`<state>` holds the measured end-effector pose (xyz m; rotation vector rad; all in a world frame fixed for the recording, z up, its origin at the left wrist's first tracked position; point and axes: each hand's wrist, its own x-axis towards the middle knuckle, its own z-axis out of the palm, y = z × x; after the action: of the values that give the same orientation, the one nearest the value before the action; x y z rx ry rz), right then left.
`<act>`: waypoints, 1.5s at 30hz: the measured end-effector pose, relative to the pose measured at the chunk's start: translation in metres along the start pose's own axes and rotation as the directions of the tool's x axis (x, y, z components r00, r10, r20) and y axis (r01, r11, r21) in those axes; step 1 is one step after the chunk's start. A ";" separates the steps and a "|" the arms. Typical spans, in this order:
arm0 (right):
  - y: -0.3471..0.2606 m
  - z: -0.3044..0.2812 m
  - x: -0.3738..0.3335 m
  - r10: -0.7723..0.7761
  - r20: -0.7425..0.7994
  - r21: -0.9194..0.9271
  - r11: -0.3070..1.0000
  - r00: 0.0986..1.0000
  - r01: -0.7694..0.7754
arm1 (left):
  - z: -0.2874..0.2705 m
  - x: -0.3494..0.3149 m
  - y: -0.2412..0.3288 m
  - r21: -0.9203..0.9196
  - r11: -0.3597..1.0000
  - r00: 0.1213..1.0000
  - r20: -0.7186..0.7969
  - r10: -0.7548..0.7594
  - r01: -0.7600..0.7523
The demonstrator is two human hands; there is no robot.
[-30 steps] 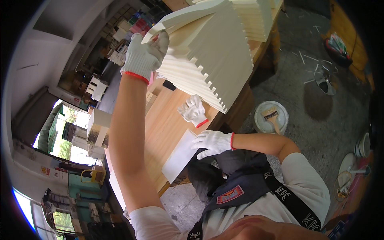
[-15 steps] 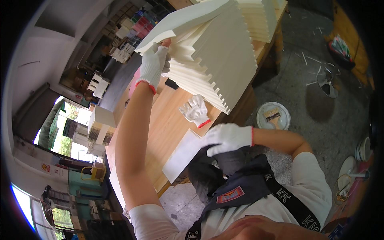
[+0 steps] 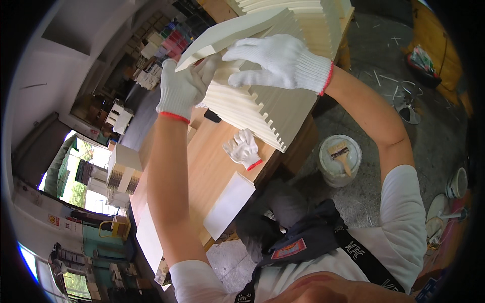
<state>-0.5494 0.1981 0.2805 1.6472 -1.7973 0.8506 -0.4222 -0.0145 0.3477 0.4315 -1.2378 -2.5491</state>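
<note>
My left hand, in a white knit glove with a red cuff, grips the near left corner of a thick white board. The board lies tilted on a stack of pale boards with notched edges. Above that stack reaches my right hand, gloved alike, its thumb spread away from the fingers and nothing held. Its fingertips come close to the white board's near edge; whether they touch it I cannot tell. A spare white glove with a red cuff lies on the wooden table near the stack.
A white sheet lies at the table's near edge, and a small black object beside the stack. Right of the table, a brush rests on a white bucket. More notched boards stand behind. Scraps litter the floor.
My right hand has risen from beside the table's near edge to above the stack. My left hand has shifted slightly left and keeps hold of the board's corner.
</note>
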 end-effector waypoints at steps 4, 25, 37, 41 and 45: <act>-0.009 0.003 -0.003 -0.040 0.060 0.036 0.999 0.997 0.038 | 0.009 0.024 -0.017 0.159 0.955 0.937 -0.209 0.281 -0.250; -0.001 0.021 -0.063 0.161 0.711 0.674 0.126 0.685 -0.728 | -0.141 -0.073 0.054 0.677 0.605 0.907 0.269 0.324 -0.418; -0.105 0.284 -0.072 0.008 0.750 0.650 -0.187 0.661 -0.736 | -0.314 -0.279 -0.111 0.510 0.801 0.763 -0.366 0.533 -0.314; -0.128 0.360 -0.084 0.183 0.583 0.288 0.864 0.791 -0.412 | -0.376 -0.295 -0.157 0.363 0.928 0.677 -0.663 0.320 -0.083; -0.152 0.323 -0.058 0.254 0.600 -0.209 0.965 0.759 -0.158 | -0.391 -0.291 -0.181 0.345 0.935 0.586 -0.742 0.326 -0.083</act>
<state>-0.3862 -0.0178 0.0410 1.7796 -2.4609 0.2303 -0.0270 -0.0780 0.0156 1.2395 -1.1563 -1.6124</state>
